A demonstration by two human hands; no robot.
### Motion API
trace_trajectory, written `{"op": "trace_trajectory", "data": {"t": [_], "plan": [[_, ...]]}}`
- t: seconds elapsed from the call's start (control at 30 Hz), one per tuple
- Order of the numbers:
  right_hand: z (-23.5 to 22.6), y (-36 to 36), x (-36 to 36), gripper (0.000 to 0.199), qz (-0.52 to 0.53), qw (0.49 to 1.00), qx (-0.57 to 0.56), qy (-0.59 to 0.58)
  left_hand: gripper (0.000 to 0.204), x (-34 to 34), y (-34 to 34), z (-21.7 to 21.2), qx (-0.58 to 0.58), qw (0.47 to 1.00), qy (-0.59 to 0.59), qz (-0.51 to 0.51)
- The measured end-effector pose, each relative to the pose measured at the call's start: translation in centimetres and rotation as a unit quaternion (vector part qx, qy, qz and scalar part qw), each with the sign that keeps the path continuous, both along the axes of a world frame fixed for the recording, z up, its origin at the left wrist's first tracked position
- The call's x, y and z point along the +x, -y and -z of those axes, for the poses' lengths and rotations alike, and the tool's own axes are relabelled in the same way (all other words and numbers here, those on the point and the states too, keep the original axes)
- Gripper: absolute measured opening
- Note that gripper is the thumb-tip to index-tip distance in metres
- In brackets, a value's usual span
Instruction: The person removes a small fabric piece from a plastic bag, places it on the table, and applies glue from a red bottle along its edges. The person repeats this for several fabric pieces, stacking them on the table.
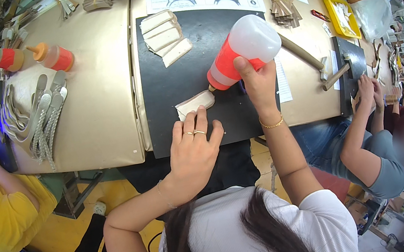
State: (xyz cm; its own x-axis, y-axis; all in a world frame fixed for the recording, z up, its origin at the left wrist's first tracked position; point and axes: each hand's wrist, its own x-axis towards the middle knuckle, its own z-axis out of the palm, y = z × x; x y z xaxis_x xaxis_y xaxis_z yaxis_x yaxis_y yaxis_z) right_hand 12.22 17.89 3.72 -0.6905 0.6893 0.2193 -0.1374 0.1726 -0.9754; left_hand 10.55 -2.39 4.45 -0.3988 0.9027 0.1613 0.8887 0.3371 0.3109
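Note:
My right hand is wrapped round a translucent squeeze bottle with a red band. The bottle is tipped, and its nozzle meets the right end of a cream strip-like piece on the black mat. Across that piece lie the fingertips of my left hand, pressing its near edge with the fingers apart and the thumb off to the right. Farther up the mat, several similar cream pieces overlap in a row.
A hammer lies right of the mat. Past it stands a yellow tray of white pieces. On the left are two glue-type bottles and a heap of straps. Co-workers sit on both sides; one wears a yellow top.

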Motion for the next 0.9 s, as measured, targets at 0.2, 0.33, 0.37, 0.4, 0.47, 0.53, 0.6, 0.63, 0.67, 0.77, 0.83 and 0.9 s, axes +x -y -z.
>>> {"op": "trace_trajectory", "data": {"t": [0.2,0.33,0.37,0.4,0.47,0.53,0.6,0.63,0.67,0.77,0.83,0.9], "plan": [[1.1,0.4,1.0,0.042,-0.019,0.999,0.032,-0.002,0.037,-0.6,-0.1,-0.5,-0.017,1.0,0.022,0.013],[2.1,1.0,3.1,0.048,-0.001,1.0,0.013,-0.027,0.031,-1.2,-0.1,-1.1,-0.003,0.999,0.032,0.028],[2.4,1.2,3.9,0.053,0.001,0.999,0.004,-0.034,0.03,-1.5,-0.1,-1.2,0.003,0.998,0.051,0.032],[2.9,1.3,4.4,0.057,0.003,0.999,-0.005,-0.041,0.029,-1.8,-0.1,-1.4,0.01,0.997,0.069,0.036],[3.8,1.3,5.1,0.066,0.036,0.994,-0.064,-0.078,0.022,-3.2,-0.1,-1.5,0.041,0.99,0.132,0.036],[4.3,1.4,5.7,0.079,0.06,0.987,-0.101,-0.113,0.022,-5.2,0.0,-1.4,0.053,0.977,0.205,-0.013],[4.4,2.2,6.3,0.081,0.058,0.987,-0.102,-0.114,0.023,-7.1,-0.3,-0.9,0.047,0.975,0.208,-0.062],[4.4,2.6,6.5,0.082,0.056,0.987,-0.101,-0.115,0.023,-8.0,-0.5,-0.6,0.041,0.971,0.223,-0.073],[4.4,3.0,6.5,0.087,0.046,0.988,-0.104,-0.102,0.023,-8.7,-0.7,-0.3,0.036,0.967,0.237,-0.085],[4.2,3.8,6.8,0.091,0.012,0.988,-0.116,-0.096,0.025,-9.7,-0.9,0.4,-0.021,0.962,0.26,-0.084],[4.3,4.0,6.8,0.094,-0.002,0.988,-0.123,-0.09,0.025,-10.0,-1.0,0.8,-0.026,0.962,0.26,-0.076],[4.6,4.3,6.8,0.095,-0.005,0.989,-0.122,-0.09,0.026,-10.1,-1.0,0.9,-0.035,0.962,0.263,-0.072]]}}
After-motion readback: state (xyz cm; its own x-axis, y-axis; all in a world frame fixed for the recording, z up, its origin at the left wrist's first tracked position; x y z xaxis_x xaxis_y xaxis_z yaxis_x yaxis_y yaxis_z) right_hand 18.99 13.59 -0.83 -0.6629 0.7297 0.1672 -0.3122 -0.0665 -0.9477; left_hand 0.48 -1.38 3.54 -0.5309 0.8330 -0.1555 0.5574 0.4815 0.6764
